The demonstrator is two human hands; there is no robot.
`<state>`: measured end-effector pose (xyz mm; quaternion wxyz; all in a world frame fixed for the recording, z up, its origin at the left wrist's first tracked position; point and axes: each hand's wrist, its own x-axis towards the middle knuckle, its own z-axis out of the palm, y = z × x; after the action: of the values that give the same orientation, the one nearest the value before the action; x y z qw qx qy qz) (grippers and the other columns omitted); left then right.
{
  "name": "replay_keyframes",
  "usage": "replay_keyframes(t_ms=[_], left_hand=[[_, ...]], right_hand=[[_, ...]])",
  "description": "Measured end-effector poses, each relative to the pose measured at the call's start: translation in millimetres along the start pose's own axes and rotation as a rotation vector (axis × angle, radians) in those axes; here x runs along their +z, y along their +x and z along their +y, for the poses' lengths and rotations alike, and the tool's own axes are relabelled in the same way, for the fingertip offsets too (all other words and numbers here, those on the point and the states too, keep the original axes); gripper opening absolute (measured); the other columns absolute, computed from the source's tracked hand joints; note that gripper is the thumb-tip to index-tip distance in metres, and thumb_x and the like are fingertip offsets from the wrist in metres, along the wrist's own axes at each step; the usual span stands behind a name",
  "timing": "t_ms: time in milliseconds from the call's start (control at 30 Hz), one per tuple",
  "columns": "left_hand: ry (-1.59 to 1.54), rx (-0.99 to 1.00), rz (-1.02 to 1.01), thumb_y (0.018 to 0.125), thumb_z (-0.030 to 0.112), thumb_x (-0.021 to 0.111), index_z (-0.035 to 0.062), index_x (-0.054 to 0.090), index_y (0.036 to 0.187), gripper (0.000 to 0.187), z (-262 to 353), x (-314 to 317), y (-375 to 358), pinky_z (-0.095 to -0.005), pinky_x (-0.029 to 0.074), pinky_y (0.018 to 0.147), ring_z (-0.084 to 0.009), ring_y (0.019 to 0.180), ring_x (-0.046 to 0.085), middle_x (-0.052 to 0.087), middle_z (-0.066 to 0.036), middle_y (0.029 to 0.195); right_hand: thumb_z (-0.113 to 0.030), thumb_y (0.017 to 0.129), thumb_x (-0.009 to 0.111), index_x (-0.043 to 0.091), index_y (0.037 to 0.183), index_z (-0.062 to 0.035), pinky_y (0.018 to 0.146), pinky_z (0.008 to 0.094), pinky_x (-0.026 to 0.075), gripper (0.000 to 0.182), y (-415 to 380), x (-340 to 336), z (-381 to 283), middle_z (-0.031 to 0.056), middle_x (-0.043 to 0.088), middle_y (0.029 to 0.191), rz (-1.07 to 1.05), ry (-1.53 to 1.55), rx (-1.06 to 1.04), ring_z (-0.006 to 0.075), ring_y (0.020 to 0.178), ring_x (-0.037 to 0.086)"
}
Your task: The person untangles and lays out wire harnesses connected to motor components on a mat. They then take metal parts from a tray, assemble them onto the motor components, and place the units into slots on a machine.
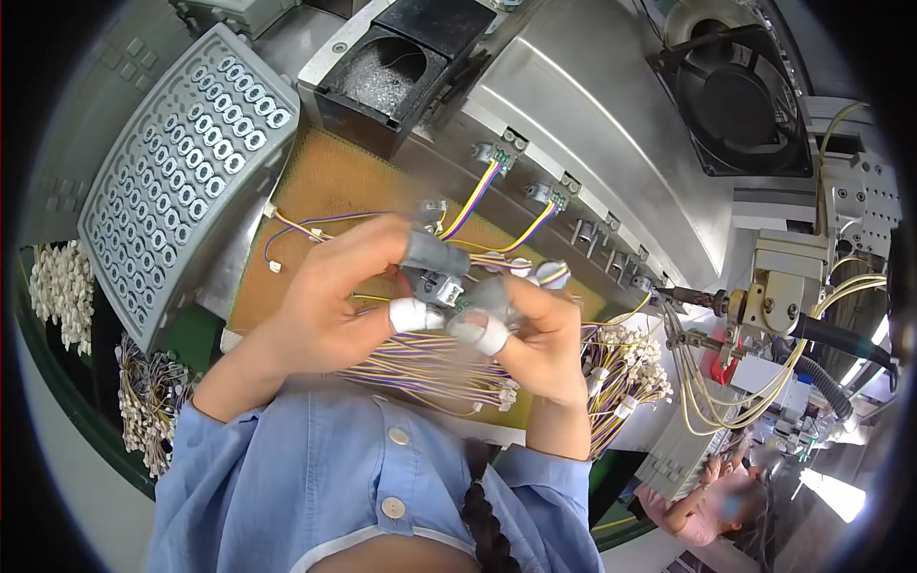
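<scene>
My left hand [336, 298] is closed, its thumb and finger pinching a small silver metal part [441, 287]. From the other side, my right hand [541, 346] has its thumb and fingers closed at the same part, somewhat blurred. Grey and white coverings wrap fingertips on both hands. A bit of green shows by the part, too small to make out. Below my hands lies a bundle of yellow and purple wires [420, 361] with white connectors. Just beyond them, other wires lie on the brown board [330, 181].
A grey tray [153, 320] with rows of metal parts stands left. Wired parts [497, 155] sit along the machine's edge [592, 124]. A black box [368, 119] holds silvery scraps. On the right are a soldering head [769, 286], a fan [734, 100] and another person [702, 506].
</scene>
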<state>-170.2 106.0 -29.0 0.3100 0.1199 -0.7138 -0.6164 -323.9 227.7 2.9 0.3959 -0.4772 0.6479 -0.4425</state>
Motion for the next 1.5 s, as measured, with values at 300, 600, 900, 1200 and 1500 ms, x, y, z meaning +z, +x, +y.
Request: replay_keyframes(t_ms=[300, 600, 900, 1200, 1500], left_hand=[[0.014, -0.037, -0.046, 0.066, 0.000, 0.066, -0.0027, 0.060, 0.091, 0.026, 2, -4, 6, -0.0276, 0.047, 0.061, -0.0177, 0.073, 0.057, 0.057, -0.010, 0.085], [0.018, 0.038, -0.226, 0.059, 0.000, 0.065, -0.0029, 0.064, 0.088, 0.029, 3, -6, 4, -0.0283, 0.045, 0.061, -0.0200, 0.073, 0.059, 0.060, -0.011, 0.085], [0.328, 0.373, -0.017, 0.058, -0.003, 0.063, -0.0008, 0.064, 0.087, 0.029, 10, 9, -1, -0.0279, 0.047, 0.060, -0.0209, 0.070, 0.060, 0.061, -0.011, 0.083], [0.491, 0.669, -0.008, 0.054, -0.002, 0.061, 0.0001, 0.062, 0.080, 0.026, 21, 7, 3, -0.0287, 0.046, 0.048, -0.0202, 0.057, 0.058, 0.060, -0.011, 0.076], [0.148, 0.228, -0.300, 0.062, 0.005, 0.066, 0.0052, 0.060, 0.090, 0.028, 11, 6, 26, -0.0331, 0.042, 0.057, -0.0248, 0.066, 0.053, 0.053, -0.008, 0.079]], right_hand=[[-0.014, 0.071, 0.073, 0.062, 0.076, 0.0003, 0.049, 0.0232, 0.038, 0.018, -1, 0, -2, 0.0030, 0.056, 0.059, 0.064, 0.129, 0.122, 0.0058, 0.054, 0.046], [-0.015, 0.071, 0.074, 0.060, 0.072, 0.0008, 0.045, 0.0226, 0.034, 0.021, -6, -16, -14, 0.0015, 0.051, 0.055, -0.186, 0.065, 0.158, 0.0041, 0.053, 0.041], [-0.012, 0.075, 0.070, 0.064, 0.079, -0.0003, 0.044, 0.0193, 0.037, 0.014, -13, -20, -28, -0.0015, 0.055, 0.059, -0.158, 0.343, 0.339, 0.0024, 0.052, 0.047], [-0.003, 0.075, 0.066, 0.064, 0.083, 0.0038, 0.044, 0.0185, 0.044, 0.011, -19, -20, -11, 0.0054, 0.063, 0.068, -0.128, 0.453, 0.236, 0.0058, 0.054, 0.056], [-0.007, 0.079, 0.060, 0.055, 0.097, 0.0063, 0.045, 0.0234, 0.049, 0.022, -17, -5, 9, 0.0109, 0.062, 0.074, -0.175, 0.601, 0.013, 0.0125, 0.052, 0.058]])
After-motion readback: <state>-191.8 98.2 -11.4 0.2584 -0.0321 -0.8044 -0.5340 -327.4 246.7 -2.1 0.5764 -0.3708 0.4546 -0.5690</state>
